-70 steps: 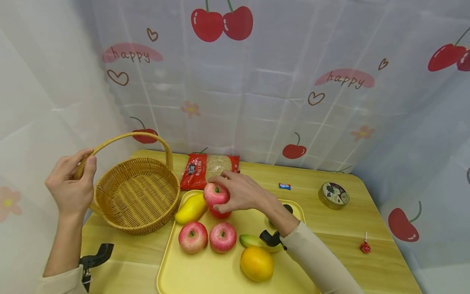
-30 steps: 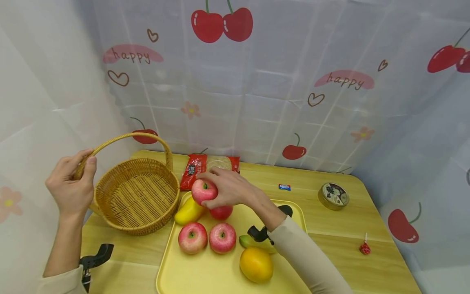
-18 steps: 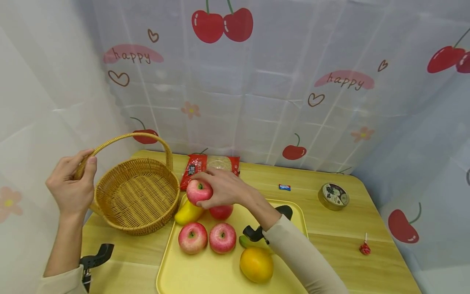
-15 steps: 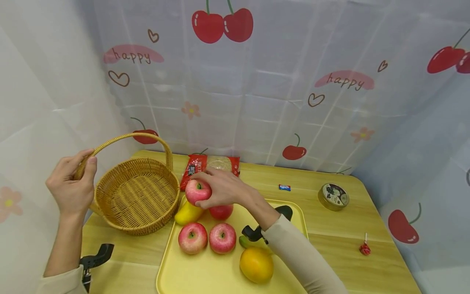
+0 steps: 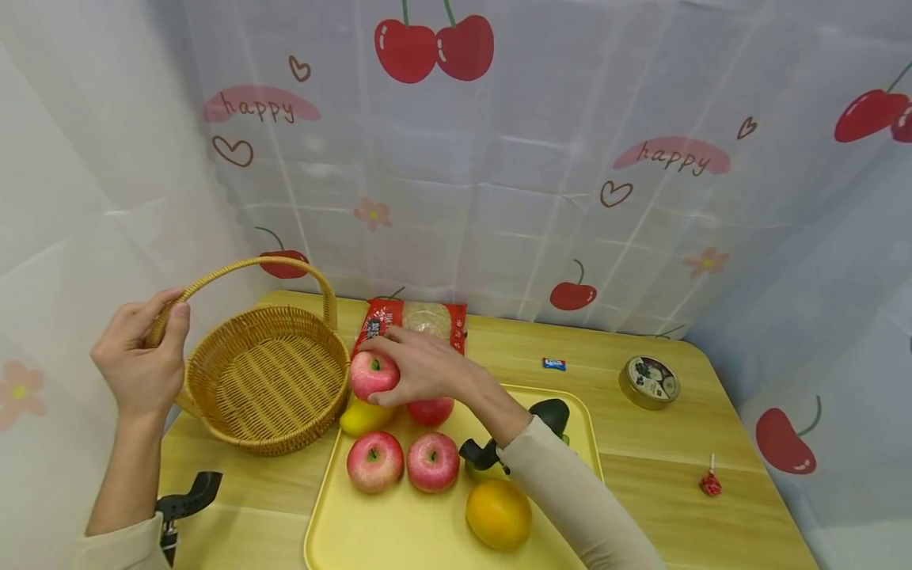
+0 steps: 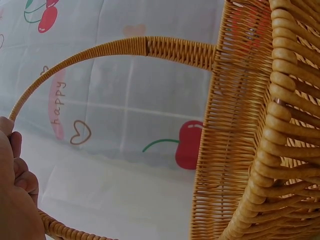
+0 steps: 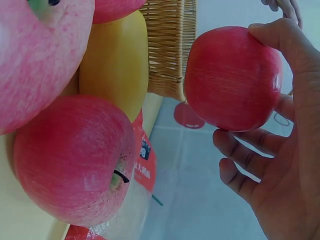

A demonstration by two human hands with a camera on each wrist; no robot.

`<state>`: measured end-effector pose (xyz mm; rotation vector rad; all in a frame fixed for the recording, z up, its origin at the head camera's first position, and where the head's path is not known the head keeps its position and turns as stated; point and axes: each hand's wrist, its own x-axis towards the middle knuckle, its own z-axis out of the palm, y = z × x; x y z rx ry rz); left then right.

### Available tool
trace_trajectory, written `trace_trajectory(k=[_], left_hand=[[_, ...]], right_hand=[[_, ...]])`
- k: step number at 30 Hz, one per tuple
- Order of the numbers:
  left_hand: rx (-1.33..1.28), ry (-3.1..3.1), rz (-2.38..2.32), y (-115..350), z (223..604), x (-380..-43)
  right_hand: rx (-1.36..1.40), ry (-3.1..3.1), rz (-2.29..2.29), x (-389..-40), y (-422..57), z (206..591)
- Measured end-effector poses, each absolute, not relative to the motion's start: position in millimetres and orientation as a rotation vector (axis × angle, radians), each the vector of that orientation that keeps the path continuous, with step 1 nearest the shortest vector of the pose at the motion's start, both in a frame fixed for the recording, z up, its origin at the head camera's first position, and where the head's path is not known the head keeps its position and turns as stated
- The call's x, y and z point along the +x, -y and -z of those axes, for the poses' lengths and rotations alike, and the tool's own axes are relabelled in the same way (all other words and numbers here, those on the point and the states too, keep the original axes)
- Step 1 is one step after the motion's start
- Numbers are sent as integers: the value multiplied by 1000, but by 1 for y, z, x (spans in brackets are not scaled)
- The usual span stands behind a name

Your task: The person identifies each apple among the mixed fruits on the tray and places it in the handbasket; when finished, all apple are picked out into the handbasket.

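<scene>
My left hand (image 5: 141, 352) grips the arched handle of a round wicker basket (image 5: 274, 431), which stands at the table's left. In the left wrist view, my curled fingers wrap the handle (image 6: 95, 51). My right hand (image 5: 427, 366) holds a pink-red apple (image 5: 374, 375) between thumb and fingers, above a yellow mango (image 5: 363, 418) and close to the basket's right rim. The right wrist view shows this held apple (image 7: 232, 79) off the tray. Another apple (image 5: 431, 412) lies partly hidden under the right hand. Two more apples, one left (image 5: 374, 461) and one right (image 5: 433, 461), sit in front.
A yellow tray (image 5: 399, 538) carries the fruit, an orange-yellow mango (image 5: 499, 514) and a dark green avocado-like item (image 5: 551, 413). Behind it lies a red packet (image 5: 427, 318). A small blue wrapper (image 5: 553, 364), a round tin (image 5: 649, 381) and a lollipop (image 5: 710, 483) are on the right.
My right hand has carried the held apple leftward from above the tray's back apple, over the mango, toward the basket. The left hand has kept its grip on the handle.
</scene>
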<state>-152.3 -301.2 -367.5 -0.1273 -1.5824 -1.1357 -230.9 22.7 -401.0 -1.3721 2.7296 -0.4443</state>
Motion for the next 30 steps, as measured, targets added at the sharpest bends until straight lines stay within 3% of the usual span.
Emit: trace_trajectory(k=[30], left_hand=[[-148, 1567, 1124, 303, 369, -154]], right_hand=[[-1399, -2708, 435, -232, 3, 393]])
